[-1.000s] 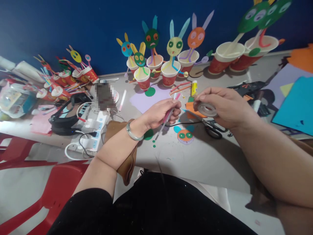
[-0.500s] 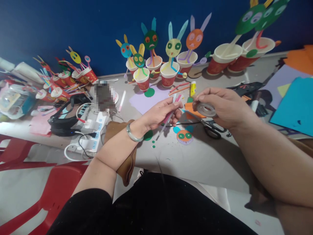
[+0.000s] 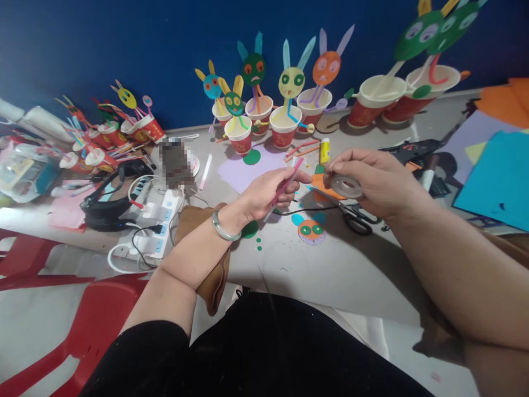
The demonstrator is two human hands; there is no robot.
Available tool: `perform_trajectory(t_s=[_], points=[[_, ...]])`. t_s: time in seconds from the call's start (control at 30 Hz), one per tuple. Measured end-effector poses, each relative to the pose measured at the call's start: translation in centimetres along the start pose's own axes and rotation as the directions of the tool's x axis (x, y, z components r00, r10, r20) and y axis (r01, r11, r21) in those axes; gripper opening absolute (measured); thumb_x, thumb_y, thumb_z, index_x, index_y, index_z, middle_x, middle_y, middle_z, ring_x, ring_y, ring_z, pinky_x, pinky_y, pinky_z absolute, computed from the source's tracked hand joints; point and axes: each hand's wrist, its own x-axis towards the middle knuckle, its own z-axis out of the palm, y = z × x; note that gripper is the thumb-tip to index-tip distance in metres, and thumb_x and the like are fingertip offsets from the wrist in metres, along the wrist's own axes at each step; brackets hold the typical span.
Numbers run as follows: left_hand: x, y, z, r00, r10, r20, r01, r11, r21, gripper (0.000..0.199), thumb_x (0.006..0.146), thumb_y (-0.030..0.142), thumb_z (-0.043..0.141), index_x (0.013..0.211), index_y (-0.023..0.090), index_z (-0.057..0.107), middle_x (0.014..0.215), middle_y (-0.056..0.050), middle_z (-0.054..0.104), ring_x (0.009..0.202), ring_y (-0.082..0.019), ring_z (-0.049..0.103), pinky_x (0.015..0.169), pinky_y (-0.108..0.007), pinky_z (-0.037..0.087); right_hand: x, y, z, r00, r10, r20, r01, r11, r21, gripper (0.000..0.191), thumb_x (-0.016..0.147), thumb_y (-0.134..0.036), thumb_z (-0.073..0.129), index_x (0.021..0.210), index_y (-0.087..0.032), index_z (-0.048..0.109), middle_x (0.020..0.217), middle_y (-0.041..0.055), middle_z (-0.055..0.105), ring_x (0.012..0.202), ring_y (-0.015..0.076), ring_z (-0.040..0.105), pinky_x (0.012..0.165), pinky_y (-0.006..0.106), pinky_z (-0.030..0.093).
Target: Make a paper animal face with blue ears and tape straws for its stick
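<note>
Over the middle of the table, my left hand [image 3: 269,193] is closed round a pink straw [image 3: 292,172] and a pale straw, its index finger pointing right. A roll of clear tape [image 3: 346,186] is gripped in my right hand [image 3: 370,179], fingertips pinched at its left side. Below the hands lies an orange paper face [image 3: 312,232] with green eyes and blue ears. Black-handled scissors [image 3: 359,219] rest under my right hand, beside orange paper [image 3: 326,188]. A yellow glue stick [image 3: 325,150] stands just behind.
Paper cups [image 3: 284,131] with paper animal figures line the blue wall. At left are a power strip [image 3: 164,223], a black headset [image 3: 103,207] and more cups. Coloured sheets [image 3: 496,179] lie at right. A red chair [image 3: 103,325] is at lower left.
My left hand has turned slightly, its index finger now more extended, and the straws have tilted and drawn together. My right hand has barely moved with the tape.
</note>
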Motion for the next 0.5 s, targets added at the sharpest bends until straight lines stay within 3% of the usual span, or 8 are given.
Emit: perform_trajectory(t_s=[0.3,0.5], points=[[-0.26,-0.65,-0.21,0.992,0.07,0.109,-0.077,0.995,0.063,0.028,0.112,0.03,0.053,0.086,0.02,0.052,0.065,0.005,0.053,0.052,-0.007,0.051,0.054,-0.018,0.045,-0.11,-0.25,0.16,1.0,-0.006,-0.017,0.006,1.0,-0.008,0.017,0.075,-0.016,0.079,0.065,-0.018,0.065,0.061,0.0019,0.066,0.052,0.0107,0.057,0.048,0.02,0.046],[-0.35,-0.56,-0.34,0.99,0.07,0.125,-0.09,0.982,0.164,0.017,0.111,0.032,0.054,0.098,0.021,0.054,0.062,0.007,0.059,0.048,-0.008,0.055,0.052,-0.018,0.048,-0.08,-0.2,0.22,0.999,-0.013,-0.036,0.013,1.0,-0.01,0.013,0.072,-0.015,0.075,0.063,-0.018,0.065,0.059,0.0014,0.066,0.052,0.0106,0.057,0.047,0.019,0.043]])
